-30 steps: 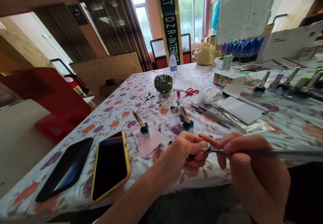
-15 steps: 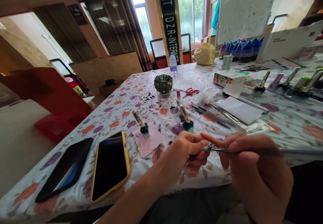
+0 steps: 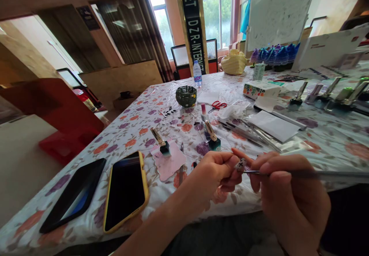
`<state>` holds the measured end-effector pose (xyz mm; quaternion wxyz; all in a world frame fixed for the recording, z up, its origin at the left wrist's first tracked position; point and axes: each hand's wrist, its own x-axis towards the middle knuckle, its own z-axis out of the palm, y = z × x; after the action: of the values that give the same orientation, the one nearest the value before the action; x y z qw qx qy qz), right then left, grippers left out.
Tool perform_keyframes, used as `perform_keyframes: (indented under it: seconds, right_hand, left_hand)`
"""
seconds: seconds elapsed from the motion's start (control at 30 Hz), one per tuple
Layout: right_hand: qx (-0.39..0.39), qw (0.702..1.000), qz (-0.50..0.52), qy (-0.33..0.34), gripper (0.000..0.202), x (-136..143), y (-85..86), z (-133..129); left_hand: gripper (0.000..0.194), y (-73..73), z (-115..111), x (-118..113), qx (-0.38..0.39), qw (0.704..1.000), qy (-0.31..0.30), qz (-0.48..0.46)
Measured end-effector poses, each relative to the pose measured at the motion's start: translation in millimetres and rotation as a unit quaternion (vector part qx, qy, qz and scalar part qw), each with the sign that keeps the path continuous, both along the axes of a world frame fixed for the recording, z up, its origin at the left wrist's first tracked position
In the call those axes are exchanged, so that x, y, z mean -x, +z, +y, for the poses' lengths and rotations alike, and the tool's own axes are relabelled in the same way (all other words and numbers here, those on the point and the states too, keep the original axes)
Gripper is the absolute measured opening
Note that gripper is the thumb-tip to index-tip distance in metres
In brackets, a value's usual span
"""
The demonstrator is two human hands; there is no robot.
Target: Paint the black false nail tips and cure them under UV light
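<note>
Between the thumb and finger of my left hand (image 3: 221,171) is a small white false nail (image 3: 240,164) with a dark cross-like mark on it. My right hand (image 3: 291,194) is closed round a thin nail-art brush (image 3: 305,175), whose fine tip comes close to the false nail; whether they touch I cannot tell. Just beyond my hands stands a dark green nail polish bottle (image 3: 214,143) with a gold cap. Another polish bottle (image 3: 164,147) rests on a pink paper (image 3: 173,163) to the left, beside a slim tool (image 3: 181,167).
Two phones, one black (image 3: 75,194) and one yellow-cased (image 3: 127,190), lie at the left. Farther back are a woven basket (image 3: 186,96), red-handled scissors (image 3: 219,104) and a water bottle (image 3: 197,75). Several polish bottles (image 3: 328,98) and white packets (image 3: 273,125) occupy the right.
My left hand has shifted slightly right and turned the false nail, so its dark cross mark now shows. My right hand still holds the brush and has moved slightly left.
</note>
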<state>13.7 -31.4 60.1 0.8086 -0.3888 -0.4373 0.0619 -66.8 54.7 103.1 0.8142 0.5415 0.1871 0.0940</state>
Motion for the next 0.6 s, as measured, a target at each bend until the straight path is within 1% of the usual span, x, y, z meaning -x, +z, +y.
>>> perform_keyframes:
  seconds: [0.17,0.3,0.6]
  right_hand:
    - [0.000,1.000,-0.005,0.014,0.014,0.7,0.7,0.1]
    - [0.001,1.000,-0.002,0.003,0.014,0.9,-0.6,0.5]
    - [-0.003,1.000,0.011,0.008,0.015,0.1,-1.8,0.5]
  left_hand:
    - [0.017,-0.4,1.8,-1.2,0.005,1.000,-0.014,0.003]
    - [0.017,0.2,1.5,-1.3,0.002,1.000,-0.008,0.001]
    - [0.020,0.8,0.1,0.1,0.001,1.000,-0.007,-0.010]
